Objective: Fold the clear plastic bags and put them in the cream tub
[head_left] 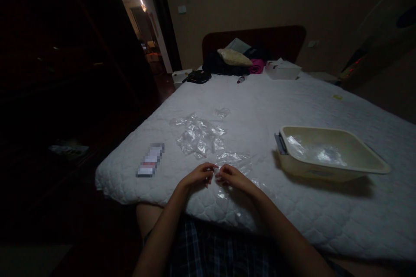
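My left hand (199,175) and my right hand (232,177) meet near the front edge of the bed, fingertips almost touching. Both are closed in a pinch on a thin clear plastic bag (222,196), part of which shows below the fingers. The exact grip between the fingertips is too small and dim to make out. Just beyond my hands lies more flat clear plastic (235,158). Farther off is a loose heap of crumpled clear plastic bags (198,134), with one small piece (222,113) apart behind it.
A cream plastic bin (325,173) with grey handles stands at right on the white quilted bed (256,108), clear plastic inside. A blurred-out flat object (150,161) lies at left. Clothes, a pillow (234,57) and a white box (282,70) are by the headboard (282,37).
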Demonstrator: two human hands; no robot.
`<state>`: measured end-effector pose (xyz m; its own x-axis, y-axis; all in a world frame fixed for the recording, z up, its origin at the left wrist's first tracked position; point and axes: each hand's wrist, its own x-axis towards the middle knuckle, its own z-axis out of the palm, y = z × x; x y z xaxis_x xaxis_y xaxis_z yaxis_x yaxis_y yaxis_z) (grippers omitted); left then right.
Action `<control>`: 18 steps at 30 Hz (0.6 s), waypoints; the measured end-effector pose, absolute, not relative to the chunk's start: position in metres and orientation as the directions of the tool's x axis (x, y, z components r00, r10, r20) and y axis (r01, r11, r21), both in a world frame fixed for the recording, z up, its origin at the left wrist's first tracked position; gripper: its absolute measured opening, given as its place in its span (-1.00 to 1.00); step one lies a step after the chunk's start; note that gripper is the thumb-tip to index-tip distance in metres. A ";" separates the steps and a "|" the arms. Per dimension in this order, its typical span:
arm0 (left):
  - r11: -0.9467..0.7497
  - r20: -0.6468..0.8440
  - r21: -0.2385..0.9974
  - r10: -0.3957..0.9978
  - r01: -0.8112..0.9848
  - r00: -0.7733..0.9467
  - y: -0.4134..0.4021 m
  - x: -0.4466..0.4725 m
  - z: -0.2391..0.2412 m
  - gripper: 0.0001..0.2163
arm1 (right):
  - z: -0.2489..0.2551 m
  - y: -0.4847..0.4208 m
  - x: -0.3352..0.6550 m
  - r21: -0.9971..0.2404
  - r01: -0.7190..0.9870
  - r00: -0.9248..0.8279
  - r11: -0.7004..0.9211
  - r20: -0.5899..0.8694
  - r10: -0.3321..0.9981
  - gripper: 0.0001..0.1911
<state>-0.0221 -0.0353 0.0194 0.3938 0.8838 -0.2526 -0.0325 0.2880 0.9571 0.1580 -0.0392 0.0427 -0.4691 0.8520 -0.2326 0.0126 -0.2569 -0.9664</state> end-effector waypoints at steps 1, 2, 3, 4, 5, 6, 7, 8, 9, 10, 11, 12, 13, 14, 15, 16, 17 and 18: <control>0.284 -0.259 0.959 0.885 -0.009 0.387 -0.034 -0.022 0.021 -0.70 | 0.042 -0.038 0.158 -0.961 0.008 -0.466 -0.278 -0.249 0.849 -0.69; 0.279 -0.262 0.960 0.889 0.008 0.376 -0.032 -0.021 0.022 -0.73 | 0.042 -0.038 0.159 -0.959 0.015 -0.460 -0.284 -0.258 0.849 -0.68; 0.274 -0.262 0.962 0.894 0.019 0.365 -0.031 -0.020 0.022 -0.75 | 0.042 -0.037 0.160 -0.961 0.028 -0.454 -0.276 -0.259 0.853 -0.68; 0.268 -0.260 0.963 0.898 0.026 0.356 -0.030 -0.019 0.023 -0.77 | 0.042 -0.036 0.161 -0.965 0.041 -0.448 -0.260 -0.250 0.858 -0.69; 0.265 -0.259 0.964 0.900 0.031 0.351 -0.028 -0.019 0.023 -0.79 | 0.043 -0.035 0.163 -0.971 0.049 -0.438 -0.233 -0.231 0.869 -0.70; 0.264 -0.260 0.964 0.899 0.038 0.352 -0.027 -0.018 0.024 -0.81 | 0.043 -0.034 0.165 -0.978 0.055 -0.424 -0.199 -0.204 0.883 -0.71; 0.265 -0.264 0.963 0.897 0.045 0.355 -0.027 -0.017 0.024 -0.82 | 0.043 -0.033 0.166 -0.985 0.058 -0.408 -0.163 -0.172 0.897 -0.72; 0.269 -0.269 0.962 0.894 0.052 0.359 -0.026 -0.017 0.025 -0.82 | 0.043 -0.032 0.168 -0.990 0.060 -0.390 -0.126 -0.140 0.910 -0.74; 0.274 -0.275 0.960 0.889 0.055 0.366 -0.026 -0.017 0.026 -0.83 | 0.042 -0.031 0.170 -0.994 0.067 -0.370 -0.091 -0.109 0.923 -0.75; 0.280 -0.278 0.959 0.885 0.050 0.373 -0.027 -0.017 0.027 -0.83 | 0.042 -0.029 0.171 -0.995 0.076 -0.347 -0.060 -0.083 0.934 -0.76; 0.283 -0.274 0.958 0.884 0.033 0.379 -0.027 -0.017 0.028 -0.82 | 0.041 -0.028 0.172 -0.996 0.084 -0.324 -0.036 -0.061 0.944 -0.77; 0.284 -0.265 0.959 0.885 0.009 0.383 -0.028 -0.018 0.029 -0.82 | 0.040 -0.027 0.172 -0.996 0.086 -0.303 -0.022 -0.047 0.952 -0.78; 0.283 -0.257 0.959 0.886 -0.011 0.387 -0.029 -0.018 0.029 -0.81 | 0.038 -0.026 0.173 -0.997 0.081 -0.283 -0.016 -0.038 0.958 -0.78; 0.283 -0.252 0.959 0.886 -0.024 0.390 -0.029 -0.019 0.030 -0.81 | 0.037 -0.026 0.173 -0.997 0.073 -0.271 -0.018 -0.037 0.962 -0.78; 0.285 -0.250 0.958 0.885 -0.032 0.392 -0.030 -0.019 0.030 -0.80 | 0.035 -0.025 0.173 -0.998 0.063 -0.266 -0.024 -0.041 0.963 -0.77; 0.290 -0.254 0.956 0.883 -0.033 0.396 -0.030 -0.020 0.031 -0.78 | 0.033 -0.025 0.174 -0.998 0.055 -0.267 -0.032 -0.046 0.963 -0.77; 0.297 -0.262 0.954 0.879 -0.029 0.400 -0.029 -0.021 0.031 -0.77 | 0.031 -0.025 0.174 -0.998 0.049 -0.268 -0.038 -0.050 0.962 -0.77; 0.306 -0.270 0.952 0.874 -0.026 0.403 -0.029 -0.021 0.031 -0.77 | 0.028 -0.025 0.174 -0.998 0.045 -0.267 -0.043 -0.053 0.962 -0.78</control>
